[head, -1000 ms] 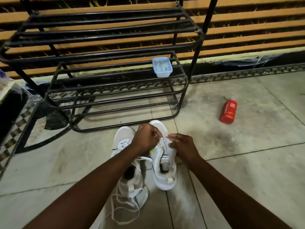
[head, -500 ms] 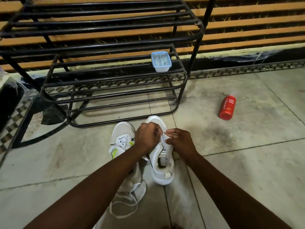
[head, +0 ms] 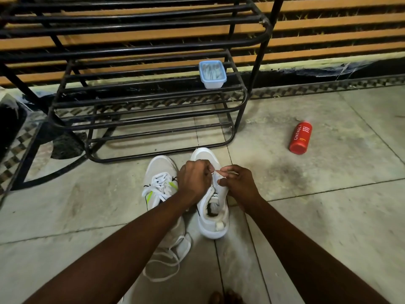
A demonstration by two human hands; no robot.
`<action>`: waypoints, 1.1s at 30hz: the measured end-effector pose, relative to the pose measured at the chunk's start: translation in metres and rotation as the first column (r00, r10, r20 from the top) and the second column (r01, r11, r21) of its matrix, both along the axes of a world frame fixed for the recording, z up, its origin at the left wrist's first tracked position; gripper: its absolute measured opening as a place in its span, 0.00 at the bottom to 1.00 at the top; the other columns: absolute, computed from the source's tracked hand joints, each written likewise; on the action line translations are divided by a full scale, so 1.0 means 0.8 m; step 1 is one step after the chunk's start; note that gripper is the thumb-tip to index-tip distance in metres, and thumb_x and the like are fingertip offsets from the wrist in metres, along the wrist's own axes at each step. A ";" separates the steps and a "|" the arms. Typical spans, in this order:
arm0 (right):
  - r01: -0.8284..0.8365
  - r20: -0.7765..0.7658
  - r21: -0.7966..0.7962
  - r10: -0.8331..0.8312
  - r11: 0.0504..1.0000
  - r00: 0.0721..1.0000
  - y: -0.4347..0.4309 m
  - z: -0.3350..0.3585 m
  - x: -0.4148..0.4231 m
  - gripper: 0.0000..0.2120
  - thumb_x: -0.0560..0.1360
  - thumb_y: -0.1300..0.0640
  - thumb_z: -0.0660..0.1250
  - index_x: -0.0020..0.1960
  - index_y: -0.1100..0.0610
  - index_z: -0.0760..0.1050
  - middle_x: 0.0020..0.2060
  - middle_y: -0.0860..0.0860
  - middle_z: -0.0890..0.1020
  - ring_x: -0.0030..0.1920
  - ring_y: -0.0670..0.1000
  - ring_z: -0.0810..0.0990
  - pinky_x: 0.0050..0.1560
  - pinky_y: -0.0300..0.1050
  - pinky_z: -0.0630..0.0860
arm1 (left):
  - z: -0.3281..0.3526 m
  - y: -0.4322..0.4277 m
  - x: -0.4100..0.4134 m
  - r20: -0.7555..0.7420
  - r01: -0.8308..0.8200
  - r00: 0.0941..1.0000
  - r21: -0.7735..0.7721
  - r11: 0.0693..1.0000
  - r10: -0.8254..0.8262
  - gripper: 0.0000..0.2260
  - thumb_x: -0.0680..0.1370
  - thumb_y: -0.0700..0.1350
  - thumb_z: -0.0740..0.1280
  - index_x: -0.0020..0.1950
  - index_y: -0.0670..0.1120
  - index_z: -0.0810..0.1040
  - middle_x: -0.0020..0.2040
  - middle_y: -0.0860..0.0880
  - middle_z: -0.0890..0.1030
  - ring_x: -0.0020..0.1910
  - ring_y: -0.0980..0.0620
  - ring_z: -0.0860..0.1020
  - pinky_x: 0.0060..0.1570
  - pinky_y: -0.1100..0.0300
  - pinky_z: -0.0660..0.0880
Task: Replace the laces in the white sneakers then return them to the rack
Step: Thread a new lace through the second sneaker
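– Just in front of the black tubular metal shoe rack (head: 153, 126), on the grey tiled floor (head: 317, 216), what does the head view show?
– Two shoes, toes toward the rack. The white mesh sneaker with the open collar (head: 213, 224) is the one being worked. The left hand (head: 192, 178) is curled over its eyelet area and the right hand (head: 237, 185) meets it. Both pinch a thin white lace (head: 215, 172).
– And its pair?
– The white sneaker with neon-yellow flashes (head: 160, 170) sits just beside it, already laced across the front. A loose white cord (head: 166, 266) trails on the floor behind its heel, away from the rack. I can't tell whether that's an old lace.
– How would you thread well?
– Pinch close to the tip so it stays stiff. Start at the eyelets nearest the rack, even out both ends before crossing, and keep the lace flat. One hand should steady the eyelet row so the shoe doesn't slide.
– Any writing?
– A red cylindrical bottle (head: 300, 138) lies on its side to the right of the rack and reads "CINTHOL" and "FOAM BODY WASH". The tongue tag's print is too small to read. A clear plastic tub with a blue rim (head: 212, 74) stands on the rack's shelf, with no label visible.
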State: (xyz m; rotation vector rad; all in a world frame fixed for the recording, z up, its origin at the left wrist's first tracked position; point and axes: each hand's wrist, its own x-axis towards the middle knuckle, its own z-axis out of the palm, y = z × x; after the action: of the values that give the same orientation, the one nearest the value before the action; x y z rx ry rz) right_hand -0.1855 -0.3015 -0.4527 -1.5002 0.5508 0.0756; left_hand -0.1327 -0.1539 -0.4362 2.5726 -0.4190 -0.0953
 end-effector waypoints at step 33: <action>0.069 0.185 -0.768 0.117 0.637 0.976 0.036 -0.012 -0.023 0.08 0.73 0.56 0.73 0.44 0.61 0.82 0.43 0.49 0.73 0.45 0.52 0.77 0.47 0.42 0.70 | 0.002 -0.005 0.006 0.046 0.014 0.999 0.041 0.999 -0.016 0.06 0.76 0.36 0.68 0.45 0.42 0.85 0.51 0.43 0.79 0.48 0.40 0.83 0.49 0.47 0.80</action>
State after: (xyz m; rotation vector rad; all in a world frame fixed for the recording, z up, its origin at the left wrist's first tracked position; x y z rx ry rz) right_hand -0.2041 -0.2730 -0.4625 -2.3335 0.3891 -0.3572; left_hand -0.1279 -0.1581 -0.4347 2.6163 -0.4581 -0.0508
